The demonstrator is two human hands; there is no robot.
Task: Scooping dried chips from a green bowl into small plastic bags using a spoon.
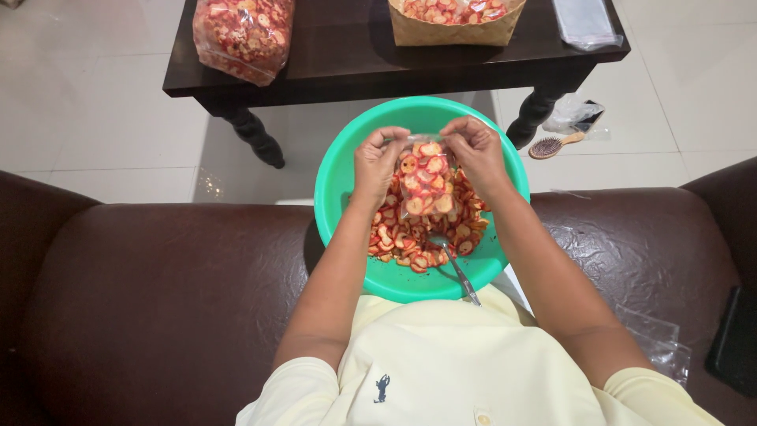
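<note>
Head view. The left hand (377, 162) and the right hand (475, 152) are raised side by side over a green basin (341, 170). Each hand pinches one top corner of a small clear bag (423, 180) between thumb and fingers, with the remaining fingers curled. The bag hangs upright between the two hands and is filled with red-coated round chips. It sits above the loose chips (422, 237), which lie heaped in the basin. A metal spoon (456, 267) rests in the basin with its bowl in the heap and its handle over the near rim.

The basin rests on the person's lap, against a pale yellow shirt (441, 363). A brown leather sofa (158, 292) extends to the left and right.

Beyond the basin stands a dark wooden desk (339, 55). On its left part lies a large clear bag of chips (244, 33). Near its far centre stands a brown paper-lined container (456, 24), also holding chips. A stack of empty clear bags (585, 22) lies at its right end.

On the tiled floor to the right lies a wooden hairbrush (552, 145).
</note>
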